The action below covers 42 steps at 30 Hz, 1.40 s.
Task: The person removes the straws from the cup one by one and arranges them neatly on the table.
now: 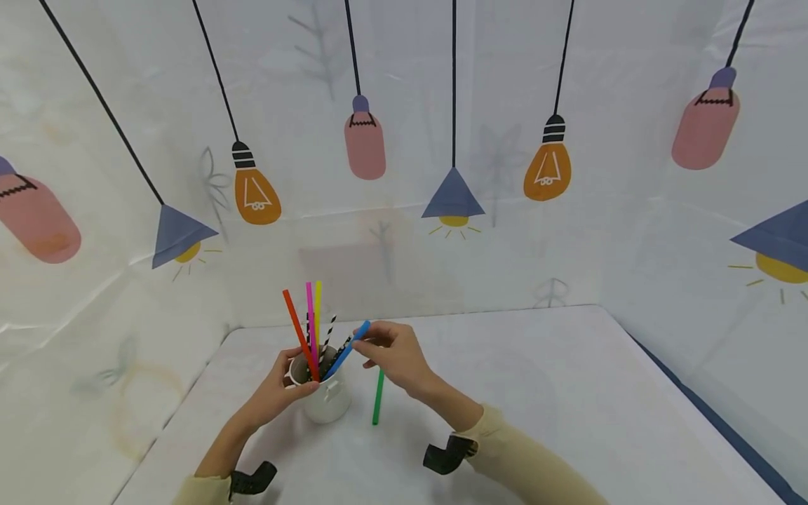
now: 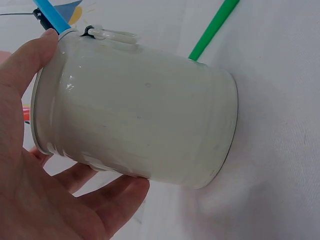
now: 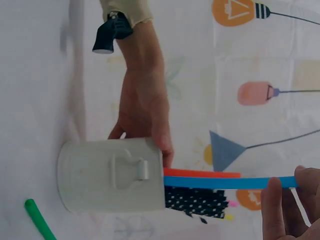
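Observation:
My left hand (image 1: 274, 389) grips a white metal can (image 1: 328, 407) near its rim, thumb on one side and fingers round the other. In the left wrist view the can (image 2: 140, 110) shows its smooth wall and a small wire loop. Between the thumb and fingers of my right hand (image 1: 398, 356) is the upper end of a blue straw (image 3: 220, 182), whose lower end is inside the can. A red straw (image 1: 297, 326), a pink straw (image 1: 310, 301), a yellow straw (image 1: 318, 301) and several black-and-white patterned straws (image 3: 195, 201) lean in the can. Their lower ends are hidden.
A green straw (image 1: 378, 403) lies on the white tabletop (image 1: 505, 393), just right of the can. Behind the table's back edge hangs a white sheet (image 1: 410, 266) printed with lamps and bulbs. Both wrists carry a black camera mount (image 1: 449, 454).

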Available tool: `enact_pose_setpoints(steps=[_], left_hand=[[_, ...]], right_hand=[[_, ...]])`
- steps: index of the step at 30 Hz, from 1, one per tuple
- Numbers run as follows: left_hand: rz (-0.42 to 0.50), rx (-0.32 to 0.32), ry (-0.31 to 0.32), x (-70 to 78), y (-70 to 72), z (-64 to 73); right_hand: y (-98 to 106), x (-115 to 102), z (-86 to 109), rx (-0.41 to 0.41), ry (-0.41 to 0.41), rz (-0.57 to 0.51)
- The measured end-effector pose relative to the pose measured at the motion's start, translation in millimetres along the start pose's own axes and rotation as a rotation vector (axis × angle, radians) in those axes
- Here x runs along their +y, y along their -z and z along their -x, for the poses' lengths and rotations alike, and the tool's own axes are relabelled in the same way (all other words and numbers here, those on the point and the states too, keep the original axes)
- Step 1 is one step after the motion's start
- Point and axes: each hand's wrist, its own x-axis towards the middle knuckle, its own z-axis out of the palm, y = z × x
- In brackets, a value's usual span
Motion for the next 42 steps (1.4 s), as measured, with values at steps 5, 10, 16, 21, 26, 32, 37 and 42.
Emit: enact_pose_setpoints(steps=[5,10,16,21,26,32,37,42], left_hand=[[0.004,0.000,0.000,0.6,-0.2,0.6],[0.002,0.008,-0.007,0.3,-1.3,0.9],[-0.005,0.031,-0.039,2.7,-2.0,0.0],[-0.002,0.040,-0.047,3.7,-0.9,-1.7],[0.001,0.031,-0.053,3.1,-1.5,1.1],[0.009,0.026,-0.047,3.7,-2.1,2.3],[-0.002,0.040,-0.045,3.0,-0.4,6.4],[0.010,0.037,-0.058,2.3,-1.4,3.2]], right_hand=[[7.4,-24.2,7.6,-0.032,0.113,0.003],[19.3,-44.9,9.5,-0.018,0.233,-0.027],[36.8,-66.9,7.6,0.041,0.325,-0.089],[49.6,-68.1,-0.6,0.139,0.298,-0.118],[58.0,-52.0,-7.3,0.216,0.228,-0.138],[64.5,-25.0,-18.6,0.276,0.199,-0.158],[66.3,-4.7,-27.3,0.303,0.202,-0.171],[71.7,6.6,-32.9,0.322,0.216,-0.111]])
